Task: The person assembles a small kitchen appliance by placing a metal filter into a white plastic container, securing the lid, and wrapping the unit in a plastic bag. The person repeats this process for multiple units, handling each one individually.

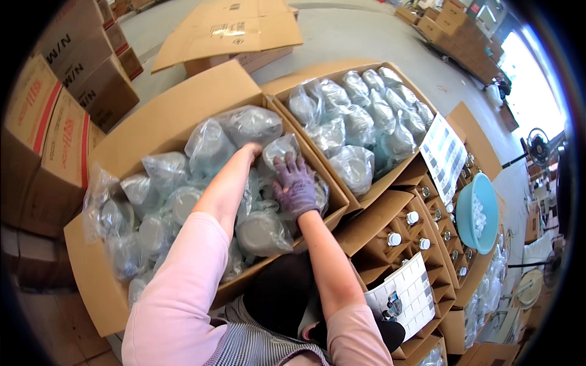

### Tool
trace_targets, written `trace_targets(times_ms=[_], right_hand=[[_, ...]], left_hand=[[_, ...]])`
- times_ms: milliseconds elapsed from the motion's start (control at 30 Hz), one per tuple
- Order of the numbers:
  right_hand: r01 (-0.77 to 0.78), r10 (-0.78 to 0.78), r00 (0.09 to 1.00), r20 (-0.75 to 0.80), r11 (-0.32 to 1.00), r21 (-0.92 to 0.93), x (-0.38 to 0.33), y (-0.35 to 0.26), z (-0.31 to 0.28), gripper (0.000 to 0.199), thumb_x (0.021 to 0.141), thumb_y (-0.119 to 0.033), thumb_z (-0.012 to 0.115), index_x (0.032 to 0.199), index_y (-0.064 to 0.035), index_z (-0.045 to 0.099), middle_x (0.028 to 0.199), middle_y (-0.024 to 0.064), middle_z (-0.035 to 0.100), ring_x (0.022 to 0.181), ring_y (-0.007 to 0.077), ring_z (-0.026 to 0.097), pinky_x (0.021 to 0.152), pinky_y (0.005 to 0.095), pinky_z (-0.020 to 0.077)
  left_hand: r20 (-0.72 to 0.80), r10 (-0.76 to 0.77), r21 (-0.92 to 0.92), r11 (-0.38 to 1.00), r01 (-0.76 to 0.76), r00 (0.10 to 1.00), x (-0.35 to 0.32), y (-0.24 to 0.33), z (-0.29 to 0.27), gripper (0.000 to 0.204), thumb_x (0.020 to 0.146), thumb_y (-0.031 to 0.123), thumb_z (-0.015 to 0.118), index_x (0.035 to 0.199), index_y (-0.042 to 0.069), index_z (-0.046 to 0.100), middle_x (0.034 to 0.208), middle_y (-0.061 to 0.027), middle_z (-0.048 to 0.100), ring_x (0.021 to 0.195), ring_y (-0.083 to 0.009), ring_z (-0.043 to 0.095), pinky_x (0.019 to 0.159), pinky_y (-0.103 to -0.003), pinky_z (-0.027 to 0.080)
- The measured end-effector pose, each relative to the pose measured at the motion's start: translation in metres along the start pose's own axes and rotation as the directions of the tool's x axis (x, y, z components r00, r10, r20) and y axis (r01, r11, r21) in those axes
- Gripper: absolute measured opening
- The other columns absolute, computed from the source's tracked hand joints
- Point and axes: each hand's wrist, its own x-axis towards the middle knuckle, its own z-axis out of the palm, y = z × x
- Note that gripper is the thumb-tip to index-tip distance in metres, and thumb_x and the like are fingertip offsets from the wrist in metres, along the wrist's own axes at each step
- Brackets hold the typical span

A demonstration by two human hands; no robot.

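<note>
Clear plastic bags with round, glassy containers inside fill the open cardboard box (140, 131) in front of me. My left hand (250, 148), bare, reaches in at the far right part of this box, beside a bagged container (251, 124). Its fingers are hidden among the plastic. My right hand (296, 188) wears a purple work glove. Its fingers are stretched and a little apart, lying against another bagged container (279, 151) close to the left hand. Below the glove, a larger bagged container (262, 233) rests by the box's near wall.
A second box (348, 201) of bagged containers adjoins on the right. Nearer right stand divided cartons (390, 213) with white-capped bottles, printed sheets (442, 155) and a light-blue bowl (467, 210) of small white pieces. Stacked cartons (73, 140) rise at left; a flattened carton (232, 30) lies beyond.
</note>
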Motion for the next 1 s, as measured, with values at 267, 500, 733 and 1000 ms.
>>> trace_targets(times_ms=[267,500,733,1000], right_hand=[[0.023,-0.023,1.000,-0.001,0.996,0.089,-0.004,0.002,-0.005,0.061,0.081,-0.036,0.064,0.138,-0.0218,0.047,0.145,0.0153,0.041,0.135,0.0406,0.035,0.110,0.0523,0.0281],[0.007,0.213,0.946,-0.245,0.741,0.671,-0.030,0.010,-0.026,0.057,0.087,-0.032,0.064,0.139,-0.0147,0.048,0.146,0.0197,0.040,0.132,0.0408,0.040,0.110,0.0468,0.0325],[0.002,0.121,0.992,0.044,-0.357,0.934,-0.140,0.065,-0.218,0.096,0.083,-0.079,0.044,0.148,-0.0097,0.031,0.137,0.0122,0.049,0.122,0.0293,0.052,0.099,0.0486,0.0454],[-0.027,0.491,0.865,-0.098,0.242,0.970,-0.368,0.051,-0.324,0.064,0.085,-0.028,0.070,0.138,-0.0012,0.046,0.126,0.0082,0.058,0.114,0.0160,0.054,0.099,0.0316,0.0432]], left_hand=[[-0.401,0.263,-0.384,0.822,-0.421,0.878,-0.102,0.008,-0.047,0.028,0.068,0.014,0.077,0.091,-0.001,0.071,0.094,-0.0104,0.069,0.083,-0.0217,0.062,0.072,-0.036,0.049],[-0.338,0.719,-0.788,0.136,-0.600,0.607,-0.372,0.015,-0.102,0.024,0.077,-0.007,0.061,0.101,-0.010,0.060,0.102,-0.0121,0.065,0.094,-0.0246,0.063,0.080,-0.033,0.051],[0.078,0.935,-0.765,0.278,-0.581,0.346,-0.428,-0.113,0.000,0.033,0.088,0.005,0.054,0.120,-0.005,0.054,0.121,-0.0203,0.058,0.112,-0.0315,0.056,0.096,-0.040,0.046],[0.824,0.560,-0.211,0.163,-0.964,-0.086,-0.494,-0.139,0.182,0.044,0.092,0.016,0.049,0.134,0.000,0.048,0.136,-0.0244,0.051,0.125,-0.0322,0.051,0.103,-0.039,0.040]])
